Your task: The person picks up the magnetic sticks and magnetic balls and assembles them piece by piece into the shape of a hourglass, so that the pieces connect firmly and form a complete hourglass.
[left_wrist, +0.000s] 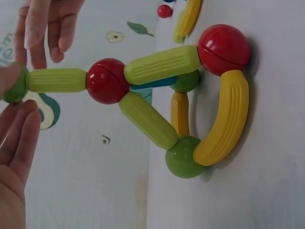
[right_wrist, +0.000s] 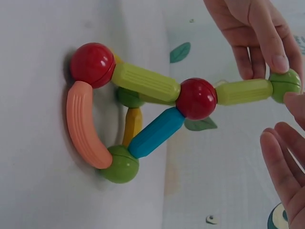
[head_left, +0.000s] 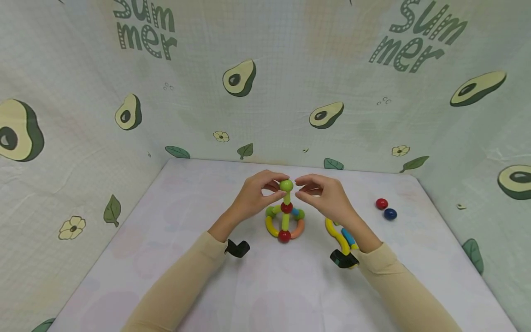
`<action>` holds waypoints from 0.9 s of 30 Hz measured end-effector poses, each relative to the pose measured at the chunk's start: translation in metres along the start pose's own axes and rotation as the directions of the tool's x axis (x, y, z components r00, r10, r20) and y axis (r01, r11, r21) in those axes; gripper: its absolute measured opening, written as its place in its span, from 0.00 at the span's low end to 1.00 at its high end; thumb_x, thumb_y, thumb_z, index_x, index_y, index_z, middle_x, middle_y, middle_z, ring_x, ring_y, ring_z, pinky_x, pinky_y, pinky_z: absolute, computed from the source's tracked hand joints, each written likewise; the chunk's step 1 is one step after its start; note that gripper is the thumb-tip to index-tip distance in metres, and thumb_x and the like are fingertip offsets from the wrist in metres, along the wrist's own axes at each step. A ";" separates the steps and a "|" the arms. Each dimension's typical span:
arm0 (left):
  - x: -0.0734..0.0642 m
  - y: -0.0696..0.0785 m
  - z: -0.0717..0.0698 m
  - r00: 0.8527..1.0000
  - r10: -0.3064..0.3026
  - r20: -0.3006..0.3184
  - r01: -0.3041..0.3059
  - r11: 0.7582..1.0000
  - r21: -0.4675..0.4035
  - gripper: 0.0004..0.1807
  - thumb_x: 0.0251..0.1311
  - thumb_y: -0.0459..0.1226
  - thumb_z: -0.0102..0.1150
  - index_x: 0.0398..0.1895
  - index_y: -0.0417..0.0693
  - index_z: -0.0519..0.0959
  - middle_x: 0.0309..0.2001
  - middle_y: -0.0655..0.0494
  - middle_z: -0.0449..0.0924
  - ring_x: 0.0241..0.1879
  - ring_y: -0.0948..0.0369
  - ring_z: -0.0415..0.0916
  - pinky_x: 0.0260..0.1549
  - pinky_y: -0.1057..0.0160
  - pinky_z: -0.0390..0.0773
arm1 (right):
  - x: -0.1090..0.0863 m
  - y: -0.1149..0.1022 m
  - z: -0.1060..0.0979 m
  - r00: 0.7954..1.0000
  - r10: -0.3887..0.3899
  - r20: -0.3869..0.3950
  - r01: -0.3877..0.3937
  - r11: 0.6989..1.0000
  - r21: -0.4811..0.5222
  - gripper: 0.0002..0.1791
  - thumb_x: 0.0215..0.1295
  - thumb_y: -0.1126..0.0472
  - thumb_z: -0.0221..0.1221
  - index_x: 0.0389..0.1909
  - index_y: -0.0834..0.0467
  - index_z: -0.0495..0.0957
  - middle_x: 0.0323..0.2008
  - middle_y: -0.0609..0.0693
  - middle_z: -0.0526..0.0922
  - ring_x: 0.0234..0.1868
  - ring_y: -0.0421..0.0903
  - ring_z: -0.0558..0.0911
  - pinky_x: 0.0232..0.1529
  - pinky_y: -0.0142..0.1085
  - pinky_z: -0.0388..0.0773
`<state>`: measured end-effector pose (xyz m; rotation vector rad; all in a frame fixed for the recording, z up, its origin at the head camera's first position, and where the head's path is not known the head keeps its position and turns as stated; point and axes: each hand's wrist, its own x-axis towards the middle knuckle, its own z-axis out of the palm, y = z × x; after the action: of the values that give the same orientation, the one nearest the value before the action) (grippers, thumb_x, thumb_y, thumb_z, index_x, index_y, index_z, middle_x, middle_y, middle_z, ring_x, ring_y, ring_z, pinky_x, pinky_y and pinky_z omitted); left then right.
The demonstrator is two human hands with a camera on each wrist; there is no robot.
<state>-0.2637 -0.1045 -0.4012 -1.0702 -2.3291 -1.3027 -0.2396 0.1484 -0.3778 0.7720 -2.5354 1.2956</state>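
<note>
A magnetic ball-and-stick toy stands on the table, its upper red ball (head_left: 286, 207) borne by two slanted light-green sticks (left_wrist: 147, 120) and a blue stick (right_wrist: 157, 132). Its base joins a lower red ball (head_left: 284, 236) and two green balls (left_wrist: 185, 157) with curved yellow (left_wrist: 224, 119) and orange (right_wrist: 86, 125) sticks. From the upper red ball a light-green stick (right_wrist: 244, 91) rises to a green top ball (head_left: 286, 185). My left hand (head_left: 259, 193) pinches that top ball between thumb and fingers. Just right of it, my right hand (head_left: 325, 196) holds nothing, its fingers loosely bent.
A loose red ball (head_left: 381, 204) and a dark blue ball (head_left: 390, 214) lie at the right. Beneath my right forearm are a yellow curved stick (head_left: 338, 237) and a blue stick (head_left: 348, 236), partly hidden. A printed cloth wall (head_left: 274, 138) stands behind the table.
</note>
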 end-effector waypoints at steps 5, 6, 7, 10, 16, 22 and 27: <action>-0.004 -0.002 -0.004 0.999 -0.030 -0.016 0.030 0.999 -0.016 0.22 0.66 0.37 0.74 0.63 0.49 0.82 0.55 0.58 0.83 0.48 0.65 0.85 0.53 0.68 0.84 | -0.006 0.007 -0.008 1.000 0.007 0.017 -0.006 0.998 -0.062 0.17 0.67 0.62 0.73 0.55 0.56 0.85 0.51 0.50 0.89 0.47 0.47 0.90 0.50 0.45 0.89; -0.005 -0.003 -0.005 0.999 -0.041 -0.018 0.041 0.999 -0.016 0.22 0.66 0.37 0.74 0.63 0.49 0.82 0.55 0.58 0.83 0.48 0.65 0.85 0.53 0.68 0.84 | -0.008 0.009 -0.010 1.000 0.006 0.020 -0.004 0.997 -0.076 0.17 0.67 0.63 0.73 0.56 0.57 0.85 0.51 0.50 0.89 0.47 0.48 0.90 0.50 0.45 0.89; -0.007 -0.004 -0.005 0.998 -0.052 -0.020 0.052 0.999 -0.014 0.23 0.66 0.37 0.74 0.63 0.49 0.82 0.55 0.59 0.83 0.48 0.65 0.85 0.53 0.68 0.84 | -0.009 0.011 -0.012 1.000 0.007 0.021 -0.005 0.996 -0.093 0.17 0.67 0.63 0.73 0.55 0.57 0.85 0.51 0.51 0.89 0.46 0.48 0.90 0.50 0.45 0.89; -0.010 -0.006 -0.008 0.996 -0.080 -0.028 0.080 0.997 -0.013 0.22 0.66 0.37 0.74 0.63 0.49 0.81 0.55 0.59 0.84 0.47 0.65 0.85 0.53 0.68 0.84 | -0.014 0.021 -0.017 1.000 0.014 0.018 -0.011 0.991 -0.132 0.17 0.67 0.64 0.73 0.56 0.58 0.85 0.52 0.52 0.89 0.46 0.49 0.90 0.49 0.47 0.89; -0.016 -0.009 -0.011 0.992 -0.117 -0.042 0.116 0.993 -0.014 0.21 0.66 0.37 0.74 0.61 0.49 0.81 0.51 0.59 0.86 0.45 0.65 0.85 0.52 0.68 0.85 | -0.023 0.047 -0.026 0.998 0.060 0.027 -0.053 0.978 -0.201 0.18 0.68 0.64 0.72 0.57 0.58 0.85 0.53 0.55 0.89 0.46 0.51 0.89 0.49 0.48 0.89; -0.022 -0.013 -0.013 0.988 -0.142 -0.056 0.142 0.990 -0.003 0.22 0.65 0.37 0.75 0.60 0.50 0.80 0.51 0.59 0.85 0.45 0.64 0.85 0.52 0.68 0.85 | -0.033 0.072 -0.032 0.988 0.145 0.057 -0.126 0.957 -0.261 0.21 0.68 0.63 0.72 0.59 0.61 0.84 0.56 0.59 0.87 0.49 0.55 0.88 0.51 0.52 0.88; -0.025 -0.013 -0.015 0.986 -0.158 -0.059 0.158 0.987 -0.002 0.22 0.65 0.38 0.75 0.60 0.49 0.80 0.52 0.58 0.85 0.45 0.64 0.85 0.52 0.67 0.85 | -0.043 0.090 -0.036 0.971 0.214 0.103 -0.175 0.937 -0.302 0.23 0.67 0.64 0.72 0.62 0.63 0.82 0.57 0.63 0.86 0.50 0.58 0.86 0.52 0.54 0.87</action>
<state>-0.2568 -0.1327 -0.4147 -0.8477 -2.4124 -1.3660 -0.2530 0.2358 -0.4359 0.5741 -2.8846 0.9102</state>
